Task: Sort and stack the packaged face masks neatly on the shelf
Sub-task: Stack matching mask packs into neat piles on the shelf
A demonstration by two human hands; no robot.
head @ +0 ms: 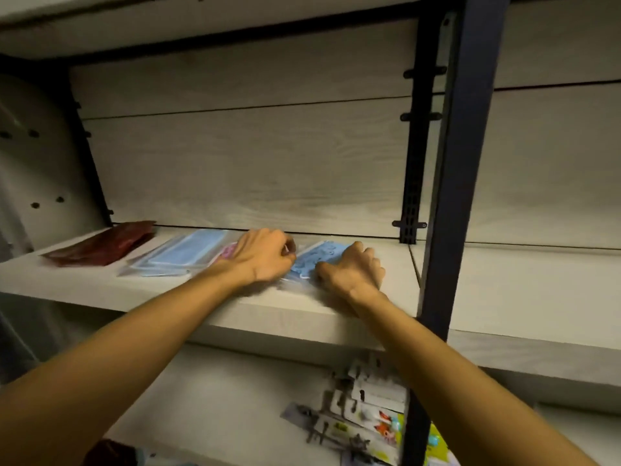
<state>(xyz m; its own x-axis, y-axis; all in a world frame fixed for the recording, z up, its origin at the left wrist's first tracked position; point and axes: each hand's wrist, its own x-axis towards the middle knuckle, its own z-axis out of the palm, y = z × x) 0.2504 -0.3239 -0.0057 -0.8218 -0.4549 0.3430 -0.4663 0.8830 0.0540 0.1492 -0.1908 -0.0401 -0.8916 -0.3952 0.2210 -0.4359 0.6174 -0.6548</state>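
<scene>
At mid-frame both hands rest on a blue mask packet (314, 260) lying on the pale wood shelf (168, 287). The left hand (265, 255) pinches its left edge; the right hand (349, 270), fingers curled, presses its right side. Left lie a blue mask stack (183, 252) and a dark red packet (104, 243).

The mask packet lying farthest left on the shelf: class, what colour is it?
Dark red, seen in the head view: the dark red packet lies apart from the blue ones.

We seem to be in a shop: a wood-look display shelf (168, 290) on dark metal uprights (460, 163), packaged masks (188, 253) laid out, carded goods (366, 415) below.
</scene>
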